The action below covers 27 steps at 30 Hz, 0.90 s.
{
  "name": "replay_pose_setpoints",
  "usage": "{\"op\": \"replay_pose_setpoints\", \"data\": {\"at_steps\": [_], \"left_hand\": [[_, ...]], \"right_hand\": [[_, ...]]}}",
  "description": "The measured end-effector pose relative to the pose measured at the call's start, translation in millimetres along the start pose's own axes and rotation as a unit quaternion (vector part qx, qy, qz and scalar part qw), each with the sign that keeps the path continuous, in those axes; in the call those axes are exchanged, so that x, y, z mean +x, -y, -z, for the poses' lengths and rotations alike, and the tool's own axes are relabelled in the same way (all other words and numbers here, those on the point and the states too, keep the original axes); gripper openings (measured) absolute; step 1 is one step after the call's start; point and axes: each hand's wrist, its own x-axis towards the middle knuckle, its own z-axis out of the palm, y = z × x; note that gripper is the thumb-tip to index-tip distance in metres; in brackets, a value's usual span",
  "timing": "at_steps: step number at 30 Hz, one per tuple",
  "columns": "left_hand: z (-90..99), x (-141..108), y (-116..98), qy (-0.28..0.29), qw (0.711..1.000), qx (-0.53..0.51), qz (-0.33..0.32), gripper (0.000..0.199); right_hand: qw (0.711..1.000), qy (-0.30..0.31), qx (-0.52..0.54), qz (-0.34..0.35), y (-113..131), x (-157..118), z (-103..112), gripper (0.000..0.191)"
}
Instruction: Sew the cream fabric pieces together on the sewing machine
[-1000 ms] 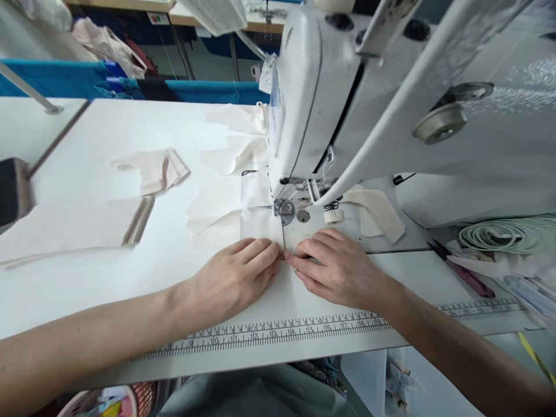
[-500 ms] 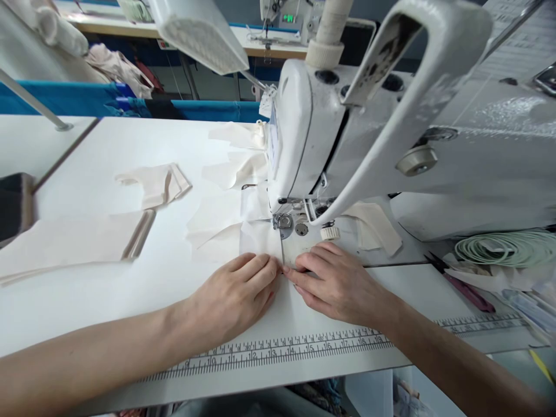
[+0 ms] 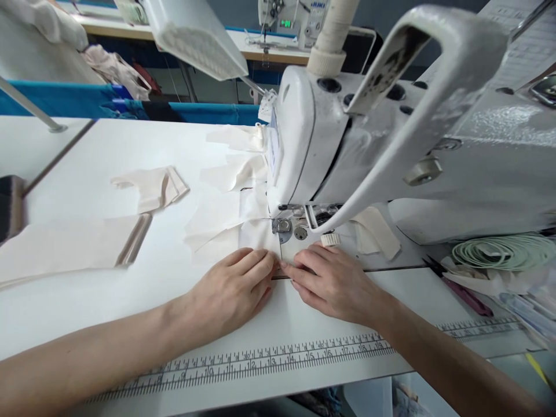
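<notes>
A piece of thin white fabric (image 3: 256, 234) lies under the presser foot (image 3: 280, 226) of a white sewing machine (image 3: 295, 133). My left hand (image 3: 241, 284) rests on the fabric's near end, its bent fingers together and pressing the edge. My right hand (image 3: 332, 284) is just to the right, fingers curled, with a fingertip touching the fabric's right corner by the left fingertips. The thumbs are mostly hidden beneath the hands. More thin cream pieces (image 3: 234, 171) trail behind, to the left of the machine head.
Stacked cream fabric pieces (image 3: 73, 240) and a smaller stack (image 3: 156, 188) lie to the left. Scissors with purple handles (image 3: 467, 295) and a coil of pale green cord (image 3: 499, 252) are at right. A printed ruler (image 3: 260, 365) runs along the front edge. A lamp (image 3: 195, 40) overhangs.
Both hands have moved slightly forward toward the presser foot along with the fabric. A dark seam in the tabletop now shows between them. The view has shifted a little.
</notes>
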Motion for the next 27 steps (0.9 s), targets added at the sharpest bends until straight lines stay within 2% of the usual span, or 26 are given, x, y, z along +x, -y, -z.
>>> {"op": "replay_pose_setpoints", "data": {"at_steps": [10,19,27], "left_hand": [[-1.4,5,16,0.017,1.000,0.008,-0.001,0.028],[-7.6,9,29,0.019,0.999,-0.016,0.026,0.033],[-7.0,9,33,0.005,1.000,-0.006,0.019,0.033]], "right_hand": [[0.999,0.014,-0.046,-0.021,-7,10,-2,0.027],[0.990,-0.008,-0.136,-0.038,-10,18,0,0.028],[0.983,0.012,-0.177,-0.054,-7,19,-1,0.032]]}}
